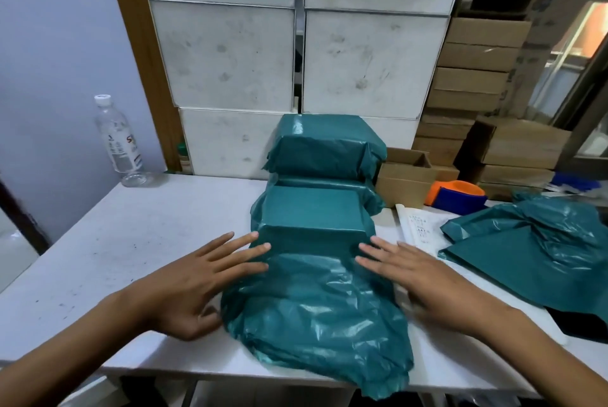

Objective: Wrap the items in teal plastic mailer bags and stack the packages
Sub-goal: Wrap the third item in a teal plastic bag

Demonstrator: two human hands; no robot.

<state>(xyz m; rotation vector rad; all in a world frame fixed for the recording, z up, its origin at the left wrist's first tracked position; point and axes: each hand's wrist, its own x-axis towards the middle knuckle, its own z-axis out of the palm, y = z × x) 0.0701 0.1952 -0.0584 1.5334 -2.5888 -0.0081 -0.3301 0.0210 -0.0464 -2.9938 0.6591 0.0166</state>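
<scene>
Head view | done: two wrapped teal plastic packages stacked beyond hands | in hand: box in teal mailer bag between flat, spread left hand and right hand, ungripped; loose bag tail unfolded | left: spare teal bags beside right hand on tabletop

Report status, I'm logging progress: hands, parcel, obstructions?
Left hand and right hand open, flat beside parcel. Bag tail loose, unfolded. Two wrapped packages stacked behind. Nothing blocking.
</scene>
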